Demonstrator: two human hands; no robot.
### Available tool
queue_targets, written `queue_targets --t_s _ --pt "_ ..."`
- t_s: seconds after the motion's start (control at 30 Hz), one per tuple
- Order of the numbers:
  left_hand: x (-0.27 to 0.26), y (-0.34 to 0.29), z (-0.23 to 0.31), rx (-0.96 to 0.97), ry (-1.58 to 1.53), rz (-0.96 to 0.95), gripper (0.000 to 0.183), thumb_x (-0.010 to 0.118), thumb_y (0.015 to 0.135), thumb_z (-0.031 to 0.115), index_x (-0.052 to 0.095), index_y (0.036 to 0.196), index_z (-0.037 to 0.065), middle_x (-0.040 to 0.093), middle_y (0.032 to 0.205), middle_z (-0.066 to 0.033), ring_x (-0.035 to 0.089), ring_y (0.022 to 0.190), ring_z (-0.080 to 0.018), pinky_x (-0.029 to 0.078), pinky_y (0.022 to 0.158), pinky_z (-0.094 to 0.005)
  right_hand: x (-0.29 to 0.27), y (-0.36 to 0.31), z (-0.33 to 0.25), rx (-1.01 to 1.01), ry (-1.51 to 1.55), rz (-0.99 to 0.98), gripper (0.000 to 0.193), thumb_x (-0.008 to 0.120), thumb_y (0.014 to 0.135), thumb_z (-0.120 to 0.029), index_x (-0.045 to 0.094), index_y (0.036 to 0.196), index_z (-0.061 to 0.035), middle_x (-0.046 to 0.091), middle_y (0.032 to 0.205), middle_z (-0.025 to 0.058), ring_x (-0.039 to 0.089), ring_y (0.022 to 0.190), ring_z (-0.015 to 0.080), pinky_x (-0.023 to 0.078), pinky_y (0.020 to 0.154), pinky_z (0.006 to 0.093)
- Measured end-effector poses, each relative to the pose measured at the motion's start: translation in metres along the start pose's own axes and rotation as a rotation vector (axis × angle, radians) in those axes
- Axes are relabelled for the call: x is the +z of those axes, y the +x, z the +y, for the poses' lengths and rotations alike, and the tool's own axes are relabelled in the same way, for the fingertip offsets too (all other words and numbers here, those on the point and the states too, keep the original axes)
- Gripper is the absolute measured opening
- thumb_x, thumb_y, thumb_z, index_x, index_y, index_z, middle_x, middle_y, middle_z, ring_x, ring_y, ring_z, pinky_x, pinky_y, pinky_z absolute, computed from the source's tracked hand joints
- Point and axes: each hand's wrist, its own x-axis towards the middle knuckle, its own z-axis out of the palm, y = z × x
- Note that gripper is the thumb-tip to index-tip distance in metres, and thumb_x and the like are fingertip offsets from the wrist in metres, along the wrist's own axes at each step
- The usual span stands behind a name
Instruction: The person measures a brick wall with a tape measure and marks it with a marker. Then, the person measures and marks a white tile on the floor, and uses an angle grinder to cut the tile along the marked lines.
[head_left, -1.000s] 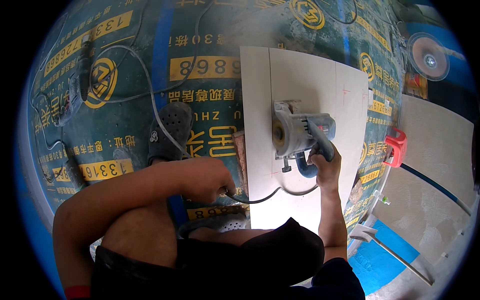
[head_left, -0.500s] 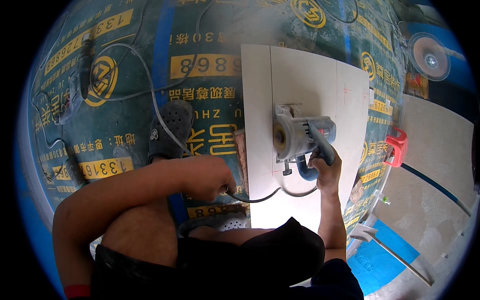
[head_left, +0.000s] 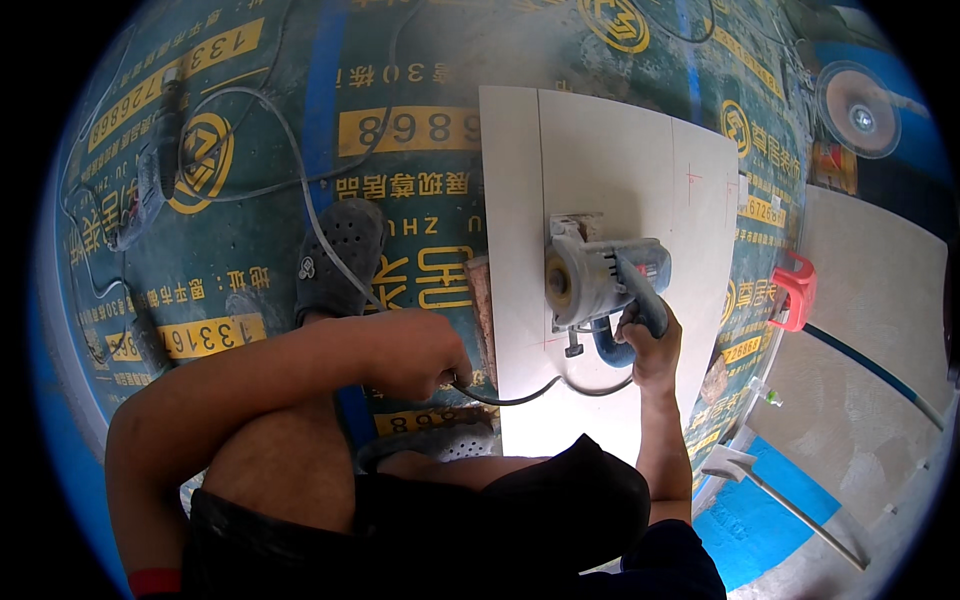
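Observation:
A large pale tile [head_left: 630,160] lies on the floor in front of me, with a dark straight line along its left side and thin red marks to the right. On the tile, at that line, sits a dusty handheld cutting saw [head_left: 590,280]. My right hand [head_left: 652,345] is wrapped round its rear handle. Left of the tile, my left hand [head_left: 425,350] is closed on the saw's black cord [head_left: 515,402], which loops across the tile toward the saw. The blade's lower edge is hidden under the saw.
Printed green sheeting [head_left: 270,240] covers the floor. A second power tool [head_left: 155,185] and loose cables lie at left. On the right are a red plastic stool [head_left: 793,293], a long-handled scraper [head_left: 795,505] and a round disc [head_left: 860,112]. Wood [head_left: 481,310] shows beside the tile's left edge.
The saw has shifted slightly toward me along the dark line, my right hand still on its handle. My left hand stays in place on the cord.

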Motion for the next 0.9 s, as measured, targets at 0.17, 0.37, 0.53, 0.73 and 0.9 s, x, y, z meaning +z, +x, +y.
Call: queue_targets --t_s 0.17,0.37,0.53,0.73,0.9 --pt "-0.001 0.0 0.001 -0.002 0.006 -0.008 0.031 0.061 0.092 0.005 0.073 0.12 0.008 0.072 0.114 -0.012 0.068 0.103 -0.0305 0.052 0.09 -0.041 0.0 -0.004 0.0 0.025 0.018 0.006 0.017 0.056 0.073 -0.002 0.061 0.088 0.0033 0.059 0.072 0.004 0.055 0.065 0.0114 0.046 0.063 0.0253" --pt "0.006 0.001 -0.005 0.058 0.004 0.073 0.035 0.059 0.088 0.003 0.075 0.119 0.009 0.074 0.103 -0.0168 0.07 0.096 -0.0322 0.054 0.084 -0.043 -0.001 -0.007 0.005 0.013 0.001 0.008 0.017 0.056 0.073 -0.001 0.061 0.088 0.003 0.059 0.072 0.0037 0.055 0.065 0.0111 0.047 0.063 0.0254" --pt "-0.001 0.001 0.003 -0.011 0.008 -0.003 0.03 0.061 0.093 0.006 0.073 0.12 0.008 0.072 0.114 -0.0122 0.068 0.104 -0.0303 0.051 0.093 -0.0412 -0.001 -0.011 0.005 0.022 0.0 0.022 0.016 0.056 0.073 0.0 0.061 0.088 0.0026 0.06 0.072 0.0038 0.056 0.065 0.011 0.047 0.063 0.0254" --pt "-0.001 0.001 0.002 -0.008 0.013 -0.001 0.03 0.061 0.093 0.005 0.073 0.12 0.007 0.072 0.113 -0.0124 0.068 0.104 -0.0303 0.052 0.092 -0.041 -0.002 -0.015 0.005 0.028 0.005 0.023 0.015 0.056 0.073 -0.001 0.061 0.087 0.0024 0.06 0.071 0.0037 0.056 0.065 0.0107 0.047 0.063 0.0252" --pt "0.002 0.001 -0.001 0.017 0.0 0.011 0.03 0.061 0.092 0.004 0.074 0.119 0.008 0.072 0.11 -0.0118 0.068 0.101 -0.03 0.052 0.09 -0.0407 -0.004 -0.017 0.008 0.024 -0.013 0.021 0.014 0.056 0.073 -0.002 0.061 0.086 0.0021 0.06 0.071 0.0037 0.055 0.065 0.0103 0.046 0.063 0.0247"
